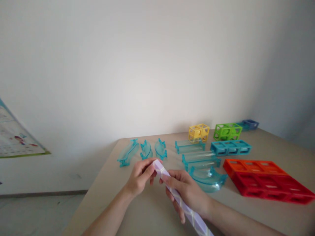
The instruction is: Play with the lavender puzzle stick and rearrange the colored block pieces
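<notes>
Head view: patterned lilac strip (185, 208) slants from centre toward five o'clock; left hand (137, 177) pinches its upper tip, right hand (188, 188) grips lower. Judged light, creasable; hold by edges.

1. The lilac strip (186, 208) is running past the bottom edge, its near end lying out of view.
2. The strip is partly hiding the right hand's (190, 190) fingers.
3. The wall poster (14, 131) is being cut by the left edge, its print showing too small to read.
4. The dark blue piece (252, 124) in the far corner is looking blurred.
</notes>
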Demonstrator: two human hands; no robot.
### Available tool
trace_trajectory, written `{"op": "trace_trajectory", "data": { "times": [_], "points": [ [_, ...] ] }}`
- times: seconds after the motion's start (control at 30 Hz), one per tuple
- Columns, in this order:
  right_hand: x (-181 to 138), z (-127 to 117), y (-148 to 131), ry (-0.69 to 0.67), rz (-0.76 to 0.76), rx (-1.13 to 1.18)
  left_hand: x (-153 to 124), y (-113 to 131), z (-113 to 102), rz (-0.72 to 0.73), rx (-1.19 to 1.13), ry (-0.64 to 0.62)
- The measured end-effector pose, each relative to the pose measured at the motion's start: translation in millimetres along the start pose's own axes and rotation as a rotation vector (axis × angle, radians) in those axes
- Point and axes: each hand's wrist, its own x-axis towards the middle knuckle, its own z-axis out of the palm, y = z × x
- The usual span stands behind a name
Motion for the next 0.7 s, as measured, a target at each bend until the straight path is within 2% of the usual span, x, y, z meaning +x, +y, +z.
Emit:
{"op": "trace_trajectory", "data": {
  "times": [0.17, 0.3, 0.43, 0.57, 0.7],
  "points": [
    [-2.4, 3.6, 1.6, -0.008, 0.065, 0.098, 2.3, 7.0, -3.0, 0.207, 0.391, 0.057],
    [-3.3, 1.7, -2.4, -0.073, 0.16, 0.226, 4.0, 13.1, -5.1, 0.298, 0.491, 0.052],
    [-4.2, -0.7, -5.4, -0.099, 0.188, 0.24, 1.5, 12.3, -8.4, 0.232, 0.382, 0.02],
    [-4.4, 0.4, -4.2, -0.125, 0.135, 0.184, 0.3, 10.2, -10.7, 0.099, 0.176, -0.084],
    [-4.3, 0.3, -1.8, -0.167, 0.121, 0.204, 1.9, 10.4, -10.9, 0.033, 0.065, -0.139]
  ]
}}
